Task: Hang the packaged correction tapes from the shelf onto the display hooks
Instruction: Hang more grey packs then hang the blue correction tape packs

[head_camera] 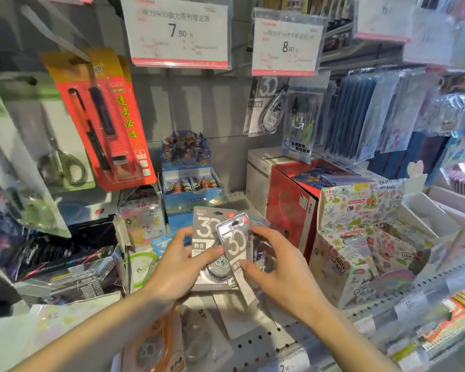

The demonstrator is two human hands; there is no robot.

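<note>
My left hand grips a grey correction tape pack marked "30", thumb across its front. My right hand holds a second grey "30" pack, tilted and overlapping the first. Both packs hover above the perforated shelf. More tape packs lie flat on the shelf below my hands, one with an orange card. A similar "30" pack hangs on a display hook under the 8.00 price tag. The hook under the 7.90 price tag carries nothing I can see.
A red pen pack and scissors pack hang at left. A blue card box, a red box and a sticker display box stand on the shelf behind my hands. Plastic sleeves hang at right.
</note>
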